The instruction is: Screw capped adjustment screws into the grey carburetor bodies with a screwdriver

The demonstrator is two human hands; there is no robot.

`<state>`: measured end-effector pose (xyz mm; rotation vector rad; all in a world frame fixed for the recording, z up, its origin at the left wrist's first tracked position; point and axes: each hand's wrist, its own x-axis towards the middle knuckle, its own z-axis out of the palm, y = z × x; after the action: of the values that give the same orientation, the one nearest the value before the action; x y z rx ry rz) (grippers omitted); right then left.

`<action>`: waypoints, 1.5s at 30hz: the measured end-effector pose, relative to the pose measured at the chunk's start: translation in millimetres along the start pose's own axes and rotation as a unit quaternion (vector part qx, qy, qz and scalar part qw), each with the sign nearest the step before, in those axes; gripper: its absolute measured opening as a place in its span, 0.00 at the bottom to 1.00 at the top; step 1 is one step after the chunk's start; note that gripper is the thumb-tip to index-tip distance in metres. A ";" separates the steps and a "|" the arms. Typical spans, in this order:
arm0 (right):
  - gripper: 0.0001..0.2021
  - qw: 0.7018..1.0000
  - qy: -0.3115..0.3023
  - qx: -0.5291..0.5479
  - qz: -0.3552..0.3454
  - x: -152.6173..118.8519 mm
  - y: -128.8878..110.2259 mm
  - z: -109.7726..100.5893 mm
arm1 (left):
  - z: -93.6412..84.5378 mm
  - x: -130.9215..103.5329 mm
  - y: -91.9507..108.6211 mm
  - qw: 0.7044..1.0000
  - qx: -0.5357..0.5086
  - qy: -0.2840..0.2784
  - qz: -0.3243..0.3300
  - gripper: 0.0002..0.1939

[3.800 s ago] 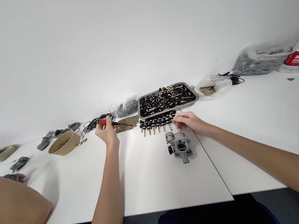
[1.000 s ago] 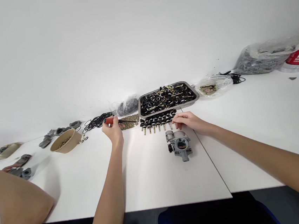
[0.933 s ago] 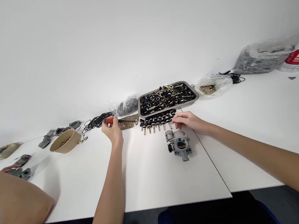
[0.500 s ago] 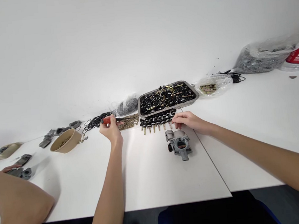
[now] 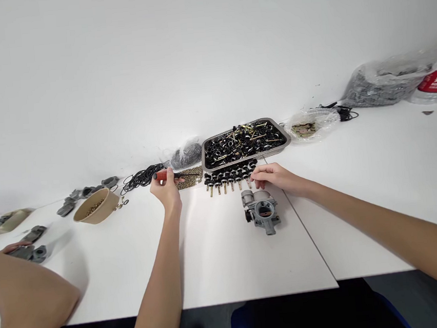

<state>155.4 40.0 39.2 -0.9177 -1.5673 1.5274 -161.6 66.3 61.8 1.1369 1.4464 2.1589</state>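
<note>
My left hand (image 5: 167, 189) is closed around the red and black handle of a screwdriver (image 5: 160, 176). Its dark shaft points right, over a spread of small brass parts (image 5: 189, 178). At the right end of rows of black-headed parts with brass stems (image 5: 223, 180), my right hand (image 5: 269, 174) has its fingers pinched together; what they hold, if anything, is hidden. Just below that hand a grey metal carburetor (image 5: 264, 212) lies on the white table, its round bore facing me.
Behind the rows stands a metal tray (image 5: 246, 157) heaped with black and brass parts. Plastic bags (image 5: 315, 123) and black rubber rings (image 5: 142, 177) line the wall. Left are a tan bowl (image 5: 97, 207) and another person's arm (image 5: 30, 295).
My left hand has shifted slightly right with the screwdriver, over the brass parts. My right hand and the carburetor have stayed nearly still.
</note>
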 end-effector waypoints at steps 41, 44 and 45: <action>0.10 1.000 -0.009 -0.002 0.006 0.3 0.5 -0.6 | -0.9 -2.4 16.9 0.998 0.028 0.004 0.051 0.13; 0.10 1.000 -0.010 -0.003 0.006 0.4 0.4 -0.5 | -0.2 -4.6 16.7 0.997 0.040 -0.012 0.058 0.13; 0.10 1.000 -0.011 -0.003 0.005 0.4 0.4 -0.5 | 0.1 -5.1 16.5 0.997 0.040 -0.017 0.057 0.14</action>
<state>155.7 40.6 38.8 -0.9169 -1.5852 1.5460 -155.4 55.8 74.1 1.3074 1.4983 2.1623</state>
